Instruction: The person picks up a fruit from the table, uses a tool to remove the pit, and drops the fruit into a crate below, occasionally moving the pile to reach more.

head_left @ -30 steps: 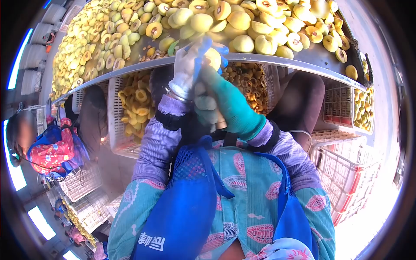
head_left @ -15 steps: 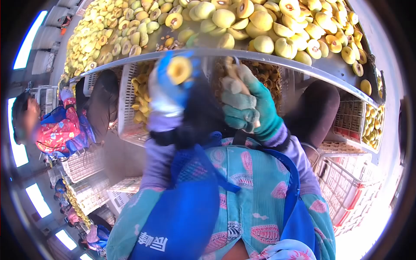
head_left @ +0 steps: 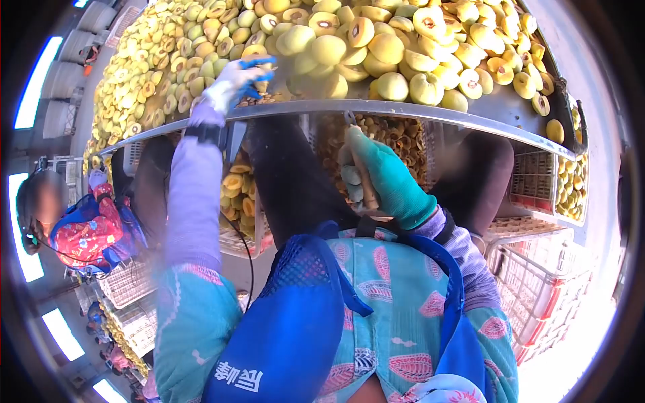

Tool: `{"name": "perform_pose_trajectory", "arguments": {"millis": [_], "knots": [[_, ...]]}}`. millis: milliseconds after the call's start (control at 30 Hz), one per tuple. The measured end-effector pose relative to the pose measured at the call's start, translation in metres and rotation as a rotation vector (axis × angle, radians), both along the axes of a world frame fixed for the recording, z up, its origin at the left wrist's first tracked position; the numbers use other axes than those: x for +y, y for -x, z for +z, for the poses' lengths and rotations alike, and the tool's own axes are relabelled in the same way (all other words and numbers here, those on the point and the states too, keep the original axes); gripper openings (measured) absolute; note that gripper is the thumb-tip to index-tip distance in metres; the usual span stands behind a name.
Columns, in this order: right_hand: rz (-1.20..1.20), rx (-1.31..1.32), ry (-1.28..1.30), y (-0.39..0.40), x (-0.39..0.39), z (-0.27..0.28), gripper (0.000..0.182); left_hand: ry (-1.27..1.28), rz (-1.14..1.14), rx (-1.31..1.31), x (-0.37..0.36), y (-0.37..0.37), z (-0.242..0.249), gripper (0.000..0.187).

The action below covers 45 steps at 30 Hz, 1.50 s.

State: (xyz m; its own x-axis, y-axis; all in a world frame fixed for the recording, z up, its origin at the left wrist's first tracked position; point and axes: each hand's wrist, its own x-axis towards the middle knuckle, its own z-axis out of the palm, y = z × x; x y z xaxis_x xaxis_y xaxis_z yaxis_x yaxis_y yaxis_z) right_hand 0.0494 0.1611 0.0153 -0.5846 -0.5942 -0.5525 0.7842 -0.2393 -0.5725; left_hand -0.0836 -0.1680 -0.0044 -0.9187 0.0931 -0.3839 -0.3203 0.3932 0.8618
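My left hand (head_left: 236, 82), in a white and blue glove, reaches over the metal rim of the table. Its fingers are apart beside halved yellow peaches (head_left: 255, 51), and I see no fruit in its grip. My right hand (head_left: 386, 171), in a green and grey glove, is wrapped round the wooden handle of a pitting tool (head_left: 363, 176). The tool's small metal tip (head_left: 349, 117) points up at the table edge. Many peach halves, some with reddish centres, cover the table (head_left: 295, 107).
Below the table edge stand a crate of yellow peach pieces (head_left: 236, 191) and a heap of browner scraps (head_left: 396, 138). White plastic crates (head_left: 537, 282) are stacked at the right. Another person (head_left: 87, 232) in a red patterned top sits at the left.
My left hand has moved up and left from over the crate onto the table; the peach half it held is gone from it. My right hand stays near its place with the tool.
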Motion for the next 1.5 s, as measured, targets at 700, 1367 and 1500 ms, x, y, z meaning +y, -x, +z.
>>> {"name": "perform_pose_trajectory", "arguments": {"millis": [700,1367,1500], "knots": [[-0.042,0.431,-0.285,-0.006,-0.038,0.008,0.062,-0.553,0.38,0.369,0.16,-0.091,0.012,0.031],[0.16,-0.334,1.018,-0.01,-0.003,-0.015,0.043,0.085,0.436,0.5,0.101,-0.153,0.039,0.044],[0.038,-0.614,0.654,-0.005,0.012,-0.085,0.041,1.037,0.266,0.252,0.05,-0.124,0.054,0.044]]}}
